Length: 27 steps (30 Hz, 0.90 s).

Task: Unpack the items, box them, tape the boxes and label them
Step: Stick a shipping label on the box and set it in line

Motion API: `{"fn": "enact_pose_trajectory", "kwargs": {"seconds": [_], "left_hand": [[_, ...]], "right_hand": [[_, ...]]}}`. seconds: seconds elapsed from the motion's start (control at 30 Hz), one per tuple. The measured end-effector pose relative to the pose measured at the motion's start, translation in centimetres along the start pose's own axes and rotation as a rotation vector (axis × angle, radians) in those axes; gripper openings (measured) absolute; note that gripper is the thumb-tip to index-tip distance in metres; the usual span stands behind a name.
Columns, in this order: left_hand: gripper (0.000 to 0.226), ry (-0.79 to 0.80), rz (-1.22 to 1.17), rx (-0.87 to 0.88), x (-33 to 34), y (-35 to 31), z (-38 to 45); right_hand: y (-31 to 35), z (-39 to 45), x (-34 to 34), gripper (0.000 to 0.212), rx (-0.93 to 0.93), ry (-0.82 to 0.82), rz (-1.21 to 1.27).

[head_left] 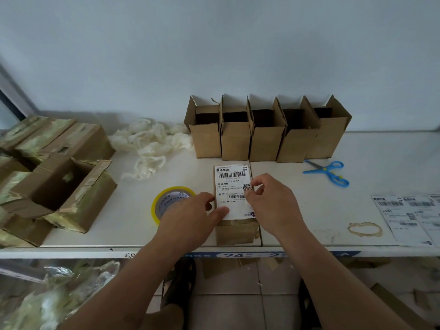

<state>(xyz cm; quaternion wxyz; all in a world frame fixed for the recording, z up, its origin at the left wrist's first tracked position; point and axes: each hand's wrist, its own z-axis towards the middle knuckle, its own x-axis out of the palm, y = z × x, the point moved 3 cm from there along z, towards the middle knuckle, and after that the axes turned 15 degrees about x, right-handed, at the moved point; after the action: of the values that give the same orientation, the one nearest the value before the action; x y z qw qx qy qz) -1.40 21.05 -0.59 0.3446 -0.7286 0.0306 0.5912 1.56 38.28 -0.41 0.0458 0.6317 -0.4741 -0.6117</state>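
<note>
Left grip (pixel 190 215) presses flat on the label (pixel 232 186); right grip (pixel 271 198) pinches its right edge. White bench (pixel 309 210) against a pale wall (pixel 214 44). The label lies atop a box (pixel 235 232) between both grips.

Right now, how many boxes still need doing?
One closed box is getting its label: the left hand presses it while the right hand pinches its edge. Five open boxes behind still need closing, tape and spare labels.
</note>
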Motion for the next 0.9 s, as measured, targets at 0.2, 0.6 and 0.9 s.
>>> {"fn": "enact_pose_trajectory", "kwargs": {"seconds": [0.2, 0.6, 0.9], "left_hand": [[0.052, 0.02, -0.049, -0.017, 0.0, 0.3, -0.1], [0.053, 0.082, -0.116, -0.059, 1.1, 1.0, -0.1], [0.042, 0.154, -0.175, -0.082, 1.5, 1.2, 0.1]], "right_hand": [[-0.1, 0.6, -0.1, 0.018, -0.006, -0.011, -0.031], [5.5, 4.3, 1.4, 0.069, -0.327, -0.014, -0.364], [5.2, 5.4, 3.6, 0.048, -0.265, 0.07, -0.602]]}}
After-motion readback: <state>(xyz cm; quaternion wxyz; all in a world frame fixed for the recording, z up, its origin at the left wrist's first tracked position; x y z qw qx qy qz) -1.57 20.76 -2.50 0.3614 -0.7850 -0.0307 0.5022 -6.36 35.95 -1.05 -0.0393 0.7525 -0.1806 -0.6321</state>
